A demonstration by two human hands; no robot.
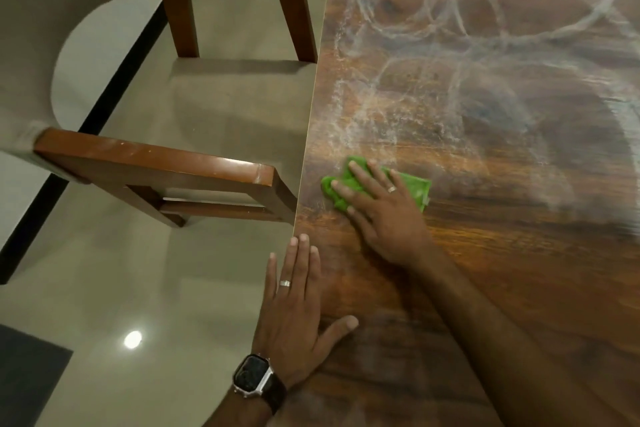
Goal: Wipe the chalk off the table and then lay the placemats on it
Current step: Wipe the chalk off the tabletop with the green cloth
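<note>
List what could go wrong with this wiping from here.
1. The green cloth is small and bunched under the right hand, so it may smear the chalk scribbles rather than lift them.
2. It works close to the table edge, so chalk dust may fall to the floor.

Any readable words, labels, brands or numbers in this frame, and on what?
None readable.
Chalk marks on the table: loops and scribbles, no letters or digits.
Watch on the left wrist: screen dark, nothing legible.
Green cloth under the right hand: no label visible.
</note>
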